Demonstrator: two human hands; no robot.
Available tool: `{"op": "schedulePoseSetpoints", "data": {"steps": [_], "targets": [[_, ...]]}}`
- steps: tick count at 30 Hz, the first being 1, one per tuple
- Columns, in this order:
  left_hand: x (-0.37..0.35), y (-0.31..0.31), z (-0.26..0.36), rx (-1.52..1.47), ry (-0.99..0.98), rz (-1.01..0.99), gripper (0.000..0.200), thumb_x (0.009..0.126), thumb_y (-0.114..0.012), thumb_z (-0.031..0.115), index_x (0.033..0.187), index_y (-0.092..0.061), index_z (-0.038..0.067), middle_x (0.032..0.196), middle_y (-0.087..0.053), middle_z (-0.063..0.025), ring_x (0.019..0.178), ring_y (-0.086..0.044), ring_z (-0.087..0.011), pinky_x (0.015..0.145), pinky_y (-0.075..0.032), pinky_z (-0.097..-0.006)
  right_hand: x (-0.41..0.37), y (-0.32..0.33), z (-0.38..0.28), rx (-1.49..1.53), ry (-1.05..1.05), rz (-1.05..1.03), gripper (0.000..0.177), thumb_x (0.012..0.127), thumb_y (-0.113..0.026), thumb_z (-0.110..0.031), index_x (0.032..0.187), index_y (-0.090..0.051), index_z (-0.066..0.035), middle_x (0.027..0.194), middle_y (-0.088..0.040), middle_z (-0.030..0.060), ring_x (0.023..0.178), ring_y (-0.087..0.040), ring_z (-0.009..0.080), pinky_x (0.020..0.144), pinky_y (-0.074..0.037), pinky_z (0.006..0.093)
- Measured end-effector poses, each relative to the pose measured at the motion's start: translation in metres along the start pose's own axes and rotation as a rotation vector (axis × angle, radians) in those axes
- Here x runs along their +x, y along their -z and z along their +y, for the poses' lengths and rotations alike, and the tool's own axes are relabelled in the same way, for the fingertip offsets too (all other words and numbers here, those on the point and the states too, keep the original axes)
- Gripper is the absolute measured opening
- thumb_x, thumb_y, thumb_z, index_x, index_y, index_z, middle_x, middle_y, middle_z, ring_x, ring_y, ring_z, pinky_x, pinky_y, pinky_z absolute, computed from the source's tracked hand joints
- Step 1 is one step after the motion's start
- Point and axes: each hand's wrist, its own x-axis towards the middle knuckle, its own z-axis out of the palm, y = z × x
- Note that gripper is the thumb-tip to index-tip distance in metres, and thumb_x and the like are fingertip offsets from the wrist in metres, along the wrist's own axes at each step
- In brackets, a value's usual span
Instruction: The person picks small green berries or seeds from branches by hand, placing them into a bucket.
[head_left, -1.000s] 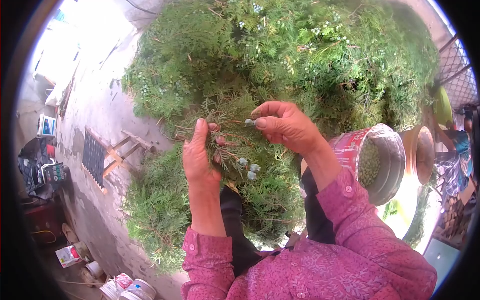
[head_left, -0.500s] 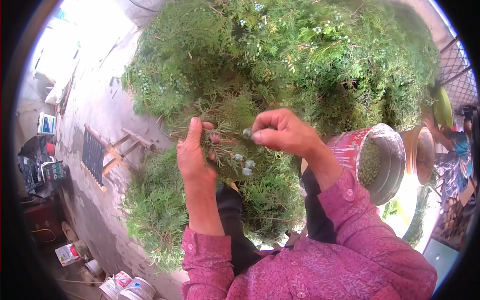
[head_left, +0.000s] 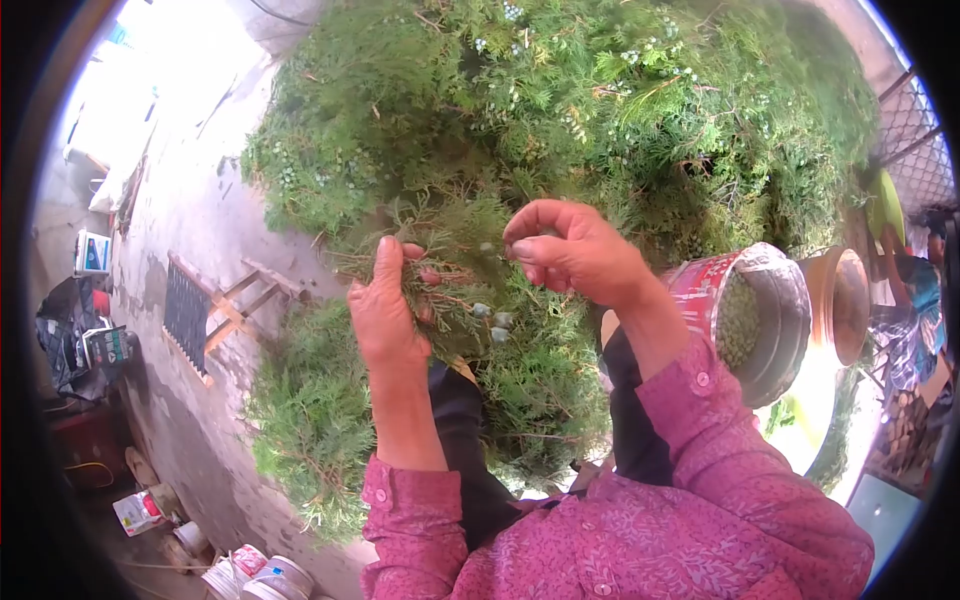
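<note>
My left hand [head_left: 385, 305] is wrapped round a green conifer sprig [head_left: 445, 290], its thumb pointing up. Pale blue-green cones [head_left: 499, 327] stand out at the sprig's lower right end. To the right of the sprig is my right hand [head_left: 570, 250], with thumb and forefinger curled close together; whether anything small is between them is hidden. Behind both hands rises a big heap of green branches [head_left: 560, 110] dotted with similar cones. A red and white bucket [head_left: 700, 288] holding many green cones [head_left: 738, 320] is beside my right forearm.
Right of the bucket is a brown container [head_left: 850, 305], with another person's patterned clothing [head_left: 918, 320] farther right. A wooden-framed stool [head_left: 230, 310] lies on the concrete floor at left. White buckets [head_left: 265, 580] are at lower left, and a wire fence [head_left: 915, 150] at upper right.
My right hand has drawn back slightly from the sprig, and its fingers have shifted. The cone that was at its fingertips is no longer touched. My left hand stays round the sprig.
</note>
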Motion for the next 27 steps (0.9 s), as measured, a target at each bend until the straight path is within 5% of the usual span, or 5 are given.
{"op": "schedulePoseSetpoints", "data": {"steps": [3,16,22,24,27], "targets": [[-0.005,-0.005,-0.001,0.068,-0.006,0.002,0.020,0.086,-0.058,0.026,0.080,-0.056,0.007,0.075,-0.060,-0.0033,0.054,-0.056,-0.0100,0.031,-0.033,-0.0189,0.003,-0.007,0.001,-0.042,-0.003,0.051,0.027,0.076,-0.069,-0.019,0.093,-0.057,-0.001,0.073,-0.059,0.0008,0.066,-0.054,0.0061,0.054,-0.042,0.0197],[-0.001,0.003,-0.011,0.049,0.015,-0.150,0.022,0.085,-0.060,0.025,0.080,-0.059,0.004,0.072,-0.061,-0.0044,0.052,-0.056,-0.0100,0.033,-0.036,-0.0187,0.010,-0.012,0.016,-0.351,0.175,0.118,0.018,0.074,-0.070,-0.014,0.082,-0.061,-0.001,0.070,-0.059,0.0012,0.064,-0.052,0.0070,0.057,-0.043,0.0225],[-0.009,-0.002,0.002,0.312,0.090,-0.255,0.023,0.083,-0.062,0.025,0.084,-0.055,0.004,0.069,-0.058,-0.0055,0.048,-0.053,-0.0094,0.031,-0.034,-0.0192,0.008,0.004,0.011,0.070,0.039,0.064,0.013,0.078,-0.065,-0.017,0.078,-0.059,-0.005,0.060,-0.054,-0.0008,0.051,-0.048,0.0032,0.045,-0.037,0.0181],[-0.005,0.003,0.003,0.265,0.101,-0.208,0.019,0.081,-0.065,0.023,0.083,-0.059,0.005,0.073,-0.062,-0.0056,0.051,-0.055,-0.0100,0.033,-0.034,-0.0188,0.006,0.004,0.013,0.213,0.052,-0.107,0.011,0.079,-0.061,-0.015,0.077,-0.059,-0.004,0.059,-0.054,0.0002,0.049,-0.049,0.0046,0.043,-0.039,0.0182],[0.013,0.027,0.009,0.138,0.114,-0.065,0.019,0.081,-0.066,0.023,0.085,-0.057,0.006,0.075,-0.061,-0.0047,0.052,-0.055,-0.0094,0.032,-0.034,-0.0183,0.001,0.026,0.004,0.515,0.110,-0.031,0.010,0.078,-0.057,-0.011,0.083,-0.058,-0.002,0.066,-0.059,0.0046,0.051,-0.055,0.0075,0.042,-0.042,0.0177]]}}
